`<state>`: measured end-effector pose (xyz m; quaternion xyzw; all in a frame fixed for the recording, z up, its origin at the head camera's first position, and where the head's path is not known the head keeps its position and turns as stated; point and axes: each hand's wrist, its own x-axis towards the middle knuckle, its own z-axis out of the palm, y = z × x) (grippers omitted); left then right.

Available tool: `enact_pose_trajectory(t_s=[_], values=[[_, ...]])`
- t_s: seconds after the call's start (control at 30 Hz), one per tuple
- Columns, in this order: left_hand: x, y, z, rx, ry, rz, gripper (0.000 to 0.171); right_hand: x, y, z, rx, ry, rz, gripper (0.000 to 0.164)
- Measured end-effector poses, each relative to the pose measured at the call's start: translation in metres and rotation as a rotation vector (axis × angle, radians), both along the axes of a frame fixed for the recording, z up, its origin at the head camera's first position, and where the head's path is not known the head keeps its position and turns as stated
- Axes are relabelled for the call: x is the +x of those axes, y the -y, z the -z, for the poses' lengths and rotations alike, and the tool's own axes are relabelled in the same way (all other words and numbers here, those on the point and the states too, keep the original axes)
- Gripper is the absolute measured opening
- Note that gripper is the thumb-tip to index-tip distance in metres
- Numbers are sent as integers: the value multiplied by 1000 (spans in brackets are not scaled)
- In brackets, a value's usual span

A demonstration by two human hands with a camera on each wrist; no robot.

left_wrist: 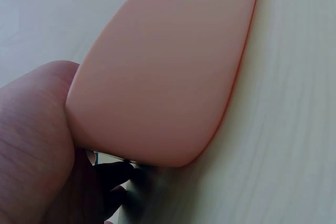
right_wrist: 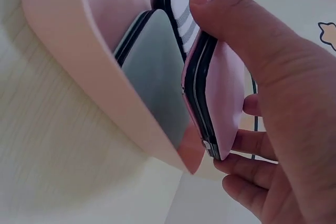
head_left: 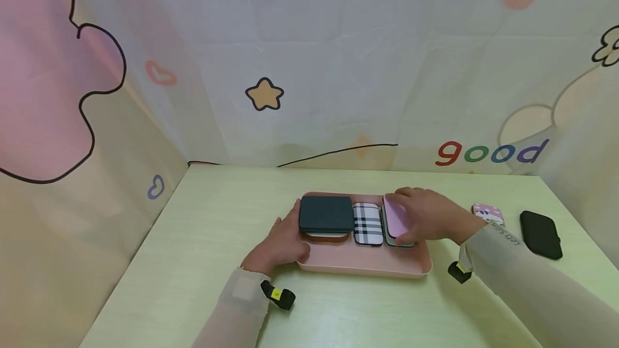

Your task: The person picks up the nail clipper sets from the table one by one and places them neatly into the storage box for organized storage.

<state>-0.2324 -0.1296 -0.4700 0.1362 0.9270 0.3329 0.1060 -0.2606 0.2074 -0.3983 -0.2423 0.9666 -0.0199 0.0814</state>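
Observation:
My right hand (head_left: 430, 212) pinches a pink zip wallet (head_left: 394, 215) between thumb and fingertips. In the right wrist view the wallet is tilted, zipper side showing, just above a pale green zip wallet (right_wrist: 157, 77) lying in the pink tray (head_left: 362, 263). My left hand (head_left: 284, 240) grips the tray's left end, thumb by the near corner and fingers along the side. Close to those fingers, a dark green wallet (head_left: 326, 214) lies on top of a brown-edged one (head_left: 326, 239). Between the two stacks sits a black-and-white plaid wallet (head_left: 367, 224).
Right of the tray on the table (head_left: 208, 219), a pink patterned wallet (head_left: 487, 212) lies partly behind my right forearm. A black wallet (head_left: 540, 235) is farther right. A printed cloth backdrop (head_left: 319, 69) rises behind the table's far edge.

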Motion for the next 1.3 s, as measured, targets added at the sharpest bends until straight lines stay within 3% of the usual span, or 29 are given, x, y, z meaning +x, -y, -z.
enact_pose_trajectory(t_s=[0.73, 1.3], values=[[1, -1, -2, 0, 13, -12, 115, 0, -5, 19, -3, -31, -30, 106], [0, -1, -1, -2, 9, -14, 115, -1, -3, 22, 13, -23, -28, 113]])
